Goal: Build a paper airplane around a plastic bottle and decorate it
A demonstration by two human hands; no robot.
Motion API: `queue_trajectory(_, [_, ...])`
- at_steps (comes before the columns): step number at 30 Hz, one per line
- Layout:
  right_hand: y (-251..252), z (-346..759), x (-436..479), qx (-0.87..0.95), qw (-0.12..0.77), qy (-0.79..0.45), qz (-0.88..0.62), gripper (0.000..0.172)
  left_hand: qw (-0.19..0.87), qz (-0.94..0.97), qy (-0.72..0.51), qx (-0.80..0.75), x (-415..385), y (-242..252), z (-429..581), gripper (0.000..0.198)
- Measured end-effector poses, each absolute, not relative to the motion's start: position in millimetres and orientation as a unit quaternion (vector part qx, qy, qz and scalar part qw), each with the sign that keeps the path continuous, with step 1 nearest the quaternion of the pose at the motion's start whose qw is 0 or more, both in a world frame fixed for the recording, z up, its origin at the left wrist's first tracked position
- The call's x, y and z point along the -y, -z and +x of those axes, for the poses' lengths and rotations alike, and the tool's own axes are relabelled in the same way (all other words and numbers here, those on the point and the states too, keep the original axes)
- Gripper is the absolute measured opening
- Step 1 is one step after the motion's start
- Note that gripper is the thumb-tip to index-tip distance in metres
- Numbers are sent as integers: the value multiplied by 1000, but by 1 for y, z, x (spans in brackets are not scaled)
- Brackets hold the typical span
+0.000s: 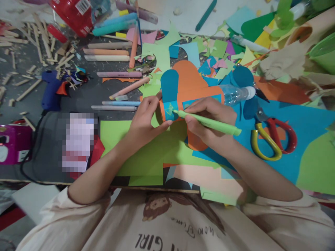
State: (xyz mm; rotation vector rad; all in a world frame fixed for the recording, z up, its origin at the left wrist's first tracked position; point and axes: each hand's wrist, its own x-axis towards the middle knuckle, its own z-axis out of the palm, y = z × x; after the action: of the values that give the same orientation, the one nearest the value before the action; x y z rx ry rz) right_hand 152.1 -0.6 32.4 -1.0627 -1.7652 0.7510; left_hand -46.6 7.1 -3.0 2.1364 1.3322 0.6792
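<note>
My right hand [216,120] grips a light green felt-tip pen [213,124], its tip on a blue paper strip [169,83]. Green scribbled marks [169,109] show on the strip's near end. The strip lies over an orange paper-covered bottle craft [188,78] with rounded, wing-like flaps. From the craft's right end sticks out the clear plastic bottle [237,94] with its white cap. My left hand [145,118] holds the craft's left end, its thumb along the near edge and its other fingertips partly hidden.
Scissors [269,136] with red and yellow handles lie right on blue paper [311,129]. Several felt-tip pens [108,51], a blue glue gun [49,90] and small wooden sticks [43,42] are left. Paper scraps [220,48] cover the back; green sheets [146,153] lie in front.
</note>
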Motion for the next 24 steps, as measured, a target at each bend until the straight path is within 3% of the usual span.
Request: queue_trajectory(24, [-32,152,-1,722,475,-298,-405,14,265,790,-249,-494,-7,2,-47,55])
